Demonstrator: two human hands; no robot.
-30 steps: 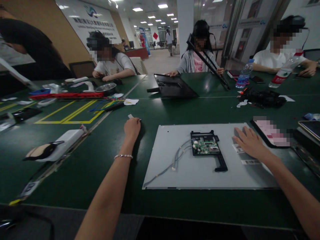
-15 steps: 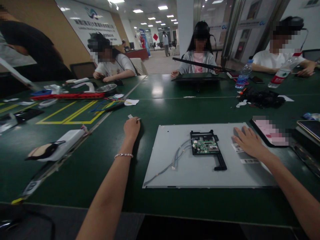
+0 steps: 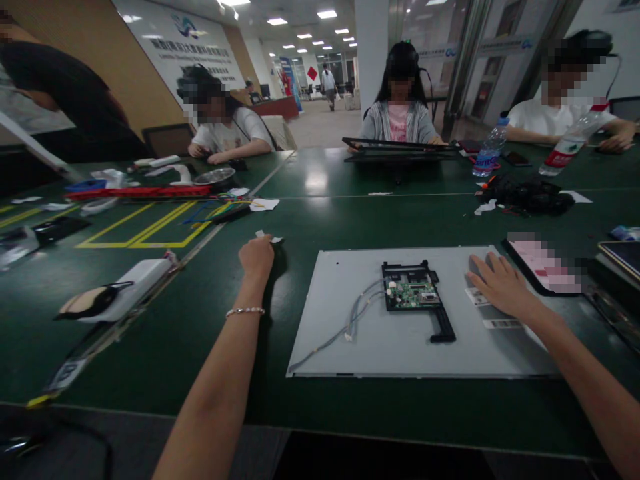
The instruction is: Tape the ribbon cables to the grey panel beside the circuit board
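A grey monitor back panel (image 3: 380, 347) lies flat on the green table in front of me. A small green circuit board (image 3: 413, 294) in a black frame sits at its middle, with thin grey wires (image 3: 350, 323) trailing left. My right hand (image 3: 503, 287) rests flat on the panel's right part, fingers spread, next to white barcode labels (image 3: 501, 324). My left hand (image 3: 257, 257) is closed on the table left of the panel, pinching a small white scrap (image 3: 270, 238).
Three people sit across the table; the middle one holds a black monitor frame (image 3: 400, 148) flat. Water bottles (image 3: 489, 148), a black cable pile (image 3: 527, 195), a phone (image 3: 543, 267), a white device (image 3: 117, 297) at left, red bar (image 3: 140, 191) and loose wires lie around.
The person opposite lowered the black frame flat onto the table. My left hand shifted slightly left with the scrap. My right hand stayed put.
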